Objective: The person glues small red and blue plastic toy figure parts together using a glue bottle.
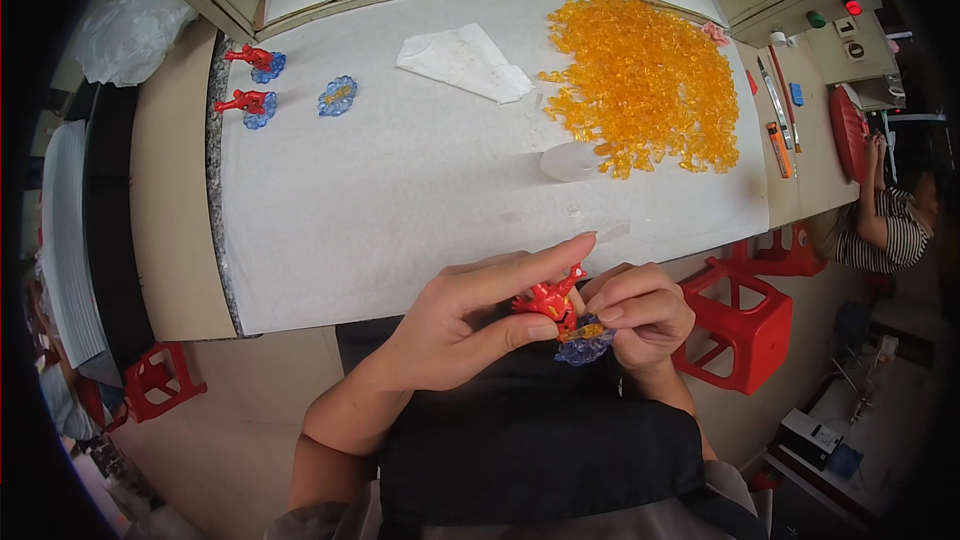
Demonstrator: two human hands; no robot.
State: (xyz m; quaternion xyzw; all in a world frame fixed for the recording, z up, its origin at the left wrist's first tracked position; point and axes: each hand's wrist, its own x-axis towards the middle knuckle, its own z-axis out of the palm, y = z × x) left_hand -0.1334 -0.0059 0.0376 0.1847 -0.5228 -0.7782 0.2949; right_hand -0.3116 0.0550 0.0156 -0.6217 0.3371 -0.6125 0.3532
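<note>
In front of my apron, my left hand (440, 325) grips a small red figurine (548, 302) between thumb and fingers, its index finger stretched along the top. A clear blue, cloud-shaped base (583, 350) sits right under the figurine, with an amber translucent piece (584, 331) on it. My right hand (645, 318) pinches the base's right side with thumb and fingertips. Whether figurine and base are joined cannot be told. At the table's far left stand two red figurines (246, 101) on blue bases, and beside them a lone blue base (338, 100) with amber on it.
A large heap of amber pieces (645, 80) covers the back right of the white-covered table (400, 210). Near it lie a whitish translucent bottle (568, 163) and folded white paper (465, 62). An orange cutter (779, 150) and thin tools lie right. Red stools (745, 335) and another person (885, 225) are beyond.
</note>
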